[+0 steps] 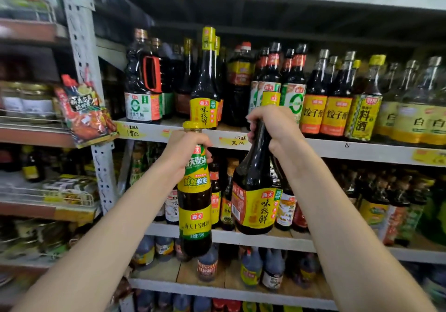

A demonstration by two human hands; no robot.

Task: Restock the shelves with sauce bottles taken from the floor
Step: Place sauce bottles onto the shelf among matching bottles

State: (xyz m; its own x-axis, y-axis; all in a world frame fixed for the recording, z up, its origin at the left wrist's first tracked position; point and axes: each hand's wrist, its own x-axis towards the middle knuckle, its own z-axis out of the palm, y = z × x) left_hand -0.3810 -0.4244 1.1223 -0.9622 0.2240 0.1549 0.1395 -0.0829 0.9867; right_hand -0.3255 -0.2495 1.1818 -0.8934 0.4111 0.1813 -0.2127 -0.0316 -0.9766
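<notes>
The left hand [183, 149] grips a yellow-capped oyster sauce [195, 198], labelled 海天, 700g. The right hand [272, 128] clasps a dark soy bottle [255, 191] reading 味极鲜.

**Bare Arms, Bare Hands**

Only the person's two arms are showing. The left arm [108, 227] and right arm [337, 215] are appearing bare along their whole visible length, down to the wrists. The left hand [183, 152] and right hand [272, 125] are likewise going uncovered, with knuckles standing out on both.
</notes>
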